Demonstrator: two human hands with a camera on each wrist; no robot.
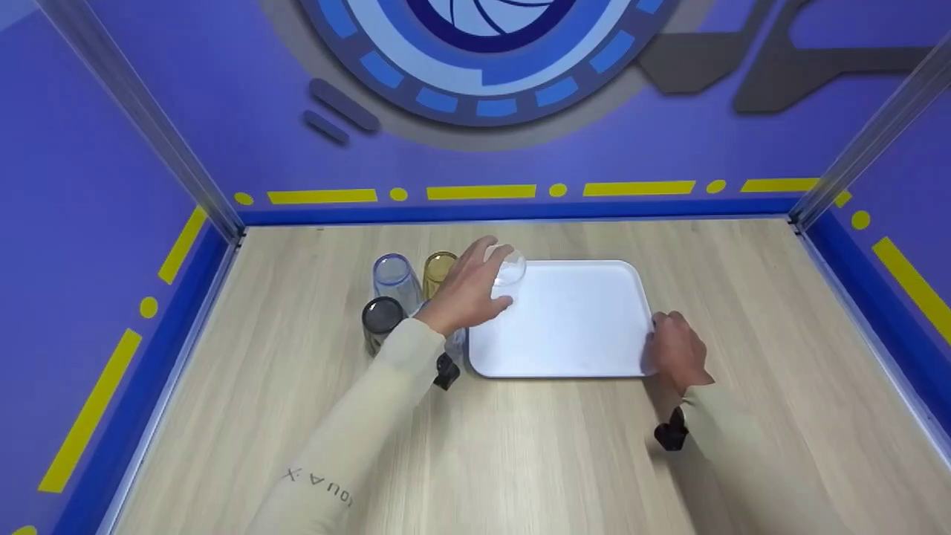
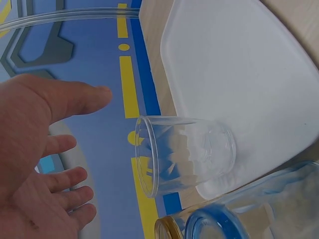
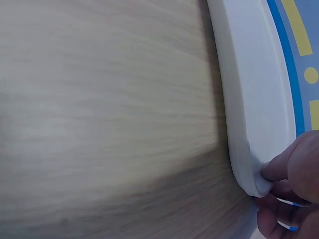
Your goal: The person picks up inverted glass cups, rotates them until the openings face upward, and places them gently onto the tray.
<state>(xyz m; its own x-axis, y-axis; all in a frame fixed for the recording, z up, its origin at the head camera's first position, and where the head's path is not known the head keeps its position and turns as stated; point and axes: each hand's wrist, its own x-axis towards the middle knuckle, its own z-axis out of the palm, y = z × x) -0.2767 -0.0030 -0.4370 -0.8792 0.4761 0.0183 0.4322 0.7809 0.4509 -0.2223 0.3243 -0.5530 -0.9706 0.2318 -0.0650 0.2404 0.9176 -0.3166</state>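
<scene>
A clear cup (image 1: 511, 269) stands on the far left corner of the white tray (image 1: 565, 319). My left hand (image 1: 472, 286) is beside it, thumb and fingers spread; in the left wrist view a gap shows between the fingers and the clear cup (image 2: 187, 157). At the tray's right side, my right hand (image 1: 677, 349) grips the near right corner. The right wrist view has the thumb (image 3: 279, 167) on top of the tray's rim (image 3: 237, 124) and the other fingers curled at its outer side.
Left of the tray stand a blue-rimmed glass (image 1: 396, 282), an amber glass (image 1: 438, 267) and a dark glass (image 1: 381, 319). Another clear glass (image 1: 455, 345) is partly hidden by my left wrist. Blue panels (image 1: 483, 167) enclose the wooden table (image 1: 520, 446) at the back and sides.
</scene>
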